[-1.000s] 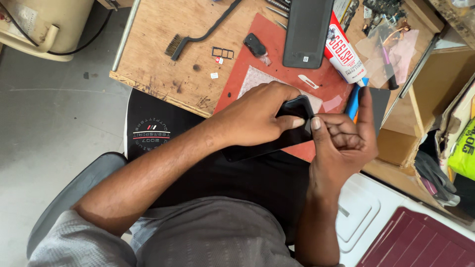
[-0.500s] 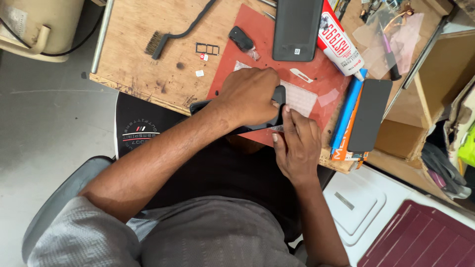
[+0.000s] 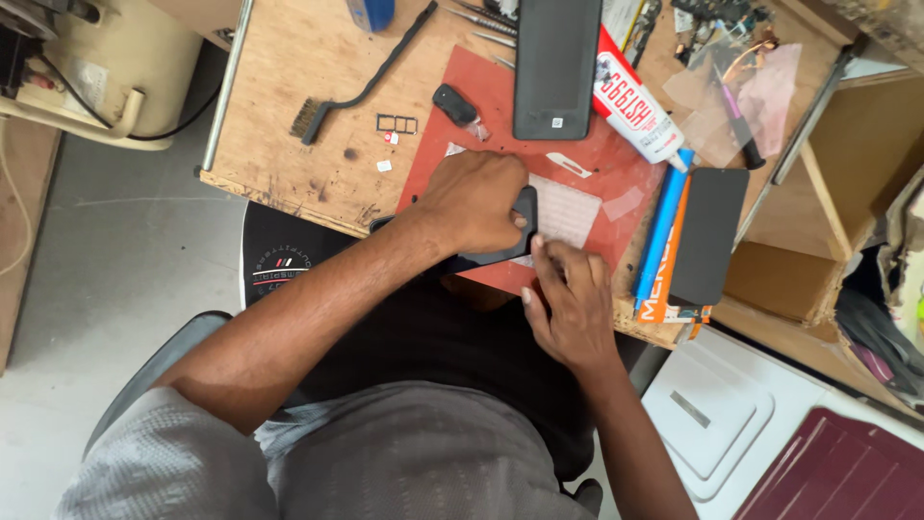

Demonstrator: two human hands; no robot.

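Note:
A black phone [image 3: 508, 231] lies across the near edge of a red work mat [image 3: 500, 125] on a wooden bench. My left hand [image 3: 472, 200] lies over the phone and grips it from above, fingers wrapped round its far end. My right hand [image 3: 568, 299] sits just right of it, fingertips pressing at the phone's lower edge near a pale translucent sheet [image 3: 568, 207]. Most of the phone is hidden under my left hand.
On the mat lie a second dark phone [image 3: 556, 63], a small black fob [image 3: 454, 102] and a white glue tube [image 3: 635, 104]. A black brush [image 3: 346, 96] and SIM tray [image 3: 397, 123] rest on the wood. A blue-orange box with a black panel [image 3: 707, 236] stands right.
Both hands have brought the phone from above my lap onto the red mat. My right hand has slid from gripping the phone's right end to pressing at its lower edge.

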